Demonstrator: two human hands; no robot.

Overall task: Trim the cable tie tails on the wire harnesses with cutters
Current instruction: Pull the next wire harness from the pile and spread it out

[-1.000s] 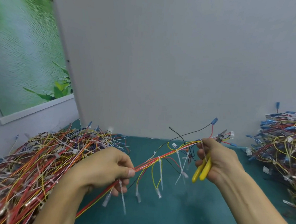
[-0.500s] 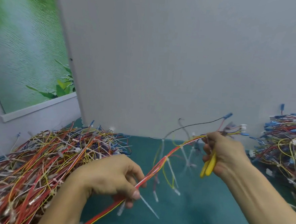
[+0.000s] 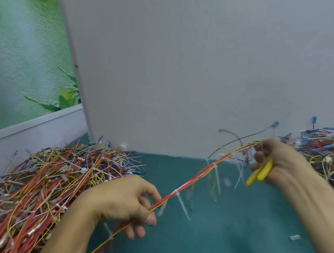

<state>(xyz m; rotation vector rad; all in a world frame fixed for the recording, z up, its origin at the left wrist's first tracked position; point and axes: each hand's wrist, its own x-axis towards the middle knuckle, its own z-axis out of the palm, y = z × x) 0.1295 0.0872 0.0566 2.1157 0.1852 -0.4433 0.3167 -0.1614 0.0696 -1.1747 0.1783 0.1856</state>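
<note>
Fingers (image 3: pixel 138 230) of our left hand (image 3: pixel 121 204) pinch the harness (image 3: pixel 198 175) low down. Our right hand (image 3: pixel 280 164) grips its far end together with the yellow cutters (image 3: pixel 259 172), handles folded into the palm. Since a second ago we have slid the left hand down the bundle and lifted the right, so the harness now runs taut above the surface (image 3: pixel 233 239), its white tails (image 3: pixel 183 206) hanging free. We judge it is spread for cutting, with no tail yet at the blades. No brand or writing is legible.
</note>
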